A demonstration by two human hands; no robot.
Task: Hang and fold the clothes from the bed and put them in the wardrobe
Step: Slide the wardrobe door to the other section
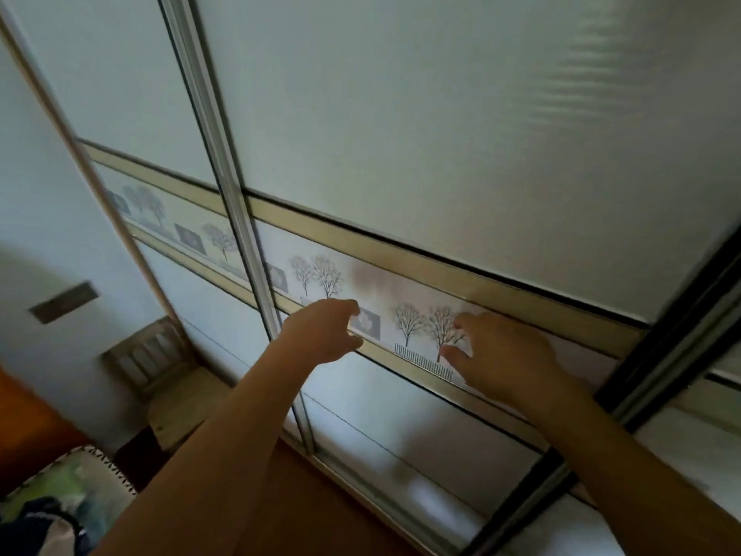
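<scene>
The wardrobe fills the view, with frosted sliding doors. The middle door [461,134] carries a beige band printed with bare trees. My left hand [324,331] reaches to that band, fingers loosely bent, fingertips at the door surface. My right hand [497,351] lies against the same band further right, fingers spread and slightly bent. Neither hand holds anything. The door's right edge meets a dark frame [657,355]. A corner of the bed [68,487] with dark and light clothes [44,523] shows at the bottom left.
A second sliding door [120,82] stands to the left behind a metal rail [240,218]. A small wooden chair [160,371] sits against the wall by the wardrobe. A wall switch plate [64,302] is at the left. Wooden floor [320,495] runs below.
</scene>
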